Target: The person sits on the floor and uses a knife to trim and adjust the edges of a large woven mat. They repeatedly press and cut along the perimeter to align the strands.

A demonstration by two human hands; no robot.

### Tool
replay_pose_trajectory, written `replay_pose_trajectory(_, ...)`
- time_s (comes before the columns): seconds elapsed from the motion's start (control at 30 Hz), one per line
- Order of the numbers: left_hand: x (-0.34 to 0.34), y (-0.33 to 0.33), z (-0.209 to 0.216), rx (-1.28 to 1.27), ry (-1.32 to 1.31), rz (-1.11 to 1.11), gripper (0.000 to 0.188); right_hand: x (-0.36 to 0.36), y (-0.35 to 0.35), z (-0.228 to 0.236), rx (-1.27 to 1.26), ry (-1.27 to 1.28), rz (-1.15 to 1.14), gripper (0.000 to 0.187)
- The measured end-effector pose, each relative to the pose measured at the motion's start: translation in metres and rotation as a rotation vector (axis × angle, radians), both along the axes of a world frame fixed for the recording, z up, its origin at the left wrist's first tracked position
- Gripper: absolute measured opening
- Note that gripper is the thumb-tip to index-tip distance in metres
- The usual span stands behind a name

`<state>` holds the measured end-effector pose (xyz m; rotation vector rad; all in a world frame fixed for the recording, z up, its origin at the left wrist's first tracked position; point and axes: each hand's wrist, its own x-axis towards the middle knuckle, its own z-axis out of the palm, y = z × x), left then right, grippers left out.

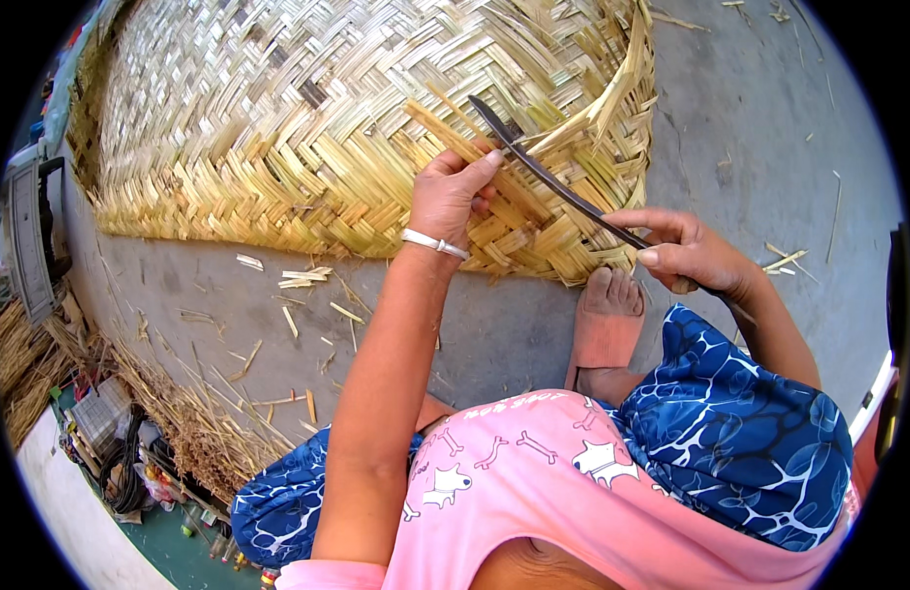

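While right hand (696, 254) grips knife (565, 192), left hand (451, 192) clasps strip (437, 126), white-lettered pink shirt (563, 497)

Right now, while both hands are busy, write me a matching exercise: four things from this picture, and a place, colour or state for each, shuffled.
Things:
1. knife
2. mat
3. bracelet
4. sandal

Descriptions:
A. orange, worn on a foot
B. white and narrow, around the left wrist
C. dark, held in the right grip
D. yellowish and woven

Right pairs: 1-C, 2-D, 3-B, 4-A
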<state>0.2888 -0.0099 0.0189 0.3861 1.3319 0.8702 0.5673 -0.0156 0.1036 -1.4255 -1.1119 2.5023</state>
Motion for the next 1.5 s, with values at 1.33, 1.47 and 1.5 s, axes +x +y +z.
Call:
replay_pose_trajectory(1.33, -0.024, 0.025, 0.014, -0.109, 0.232, -0.088, 0.042, -0.024, 0.002, -0.027, 0.555, -0.261, 0.259, 0.053)
replay_pose_trajectory(1.47, -0.031, -0.001, -0.003, -0.092, 0.025, -0.036, 0.016, -0.023, -0.001, -0.028, 0.575, -0.279, 0.261, 0.053)
replay_pose_trajectory(1.5, -0.030, -0.008, -0.007, -0.078, -0.013, -0.025, 0.015, -0.022, -0.002, -0.028, 0.583, -0.283, 0.258, 0.053)
